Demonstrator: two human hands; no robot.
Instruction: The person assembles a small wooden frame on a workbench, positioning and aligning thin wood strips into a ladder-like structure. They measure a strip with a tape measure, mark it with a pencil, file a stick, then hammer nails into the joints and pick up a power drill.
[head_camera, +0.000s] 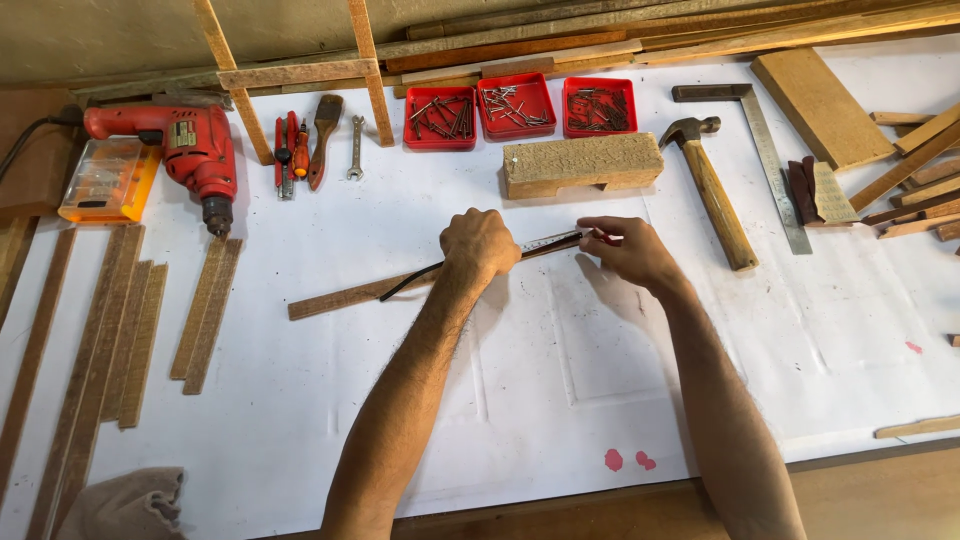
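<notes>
The left hand (480, 245) clenches over a long thin wooden strip (345, 297) lying on the white table sheet (560, 380), hiding its middle; a dark cord-like piece (405, 281) curls out beneath the fist, hard to identify. The right hand (630, 250) pinches the strip's far end. Just beyond lie a pale wooden block (582, 163), a wooden-handled hammer (715, 190) and three red trays of nails (520, 108).

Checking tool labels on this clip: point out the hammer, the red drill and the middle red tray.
hammer (722, 205), head view, on its wooden handle.
red drill (195, 150), head view, on its body.
middle red tray (514, 132), head view, on its front rim.
</notes>
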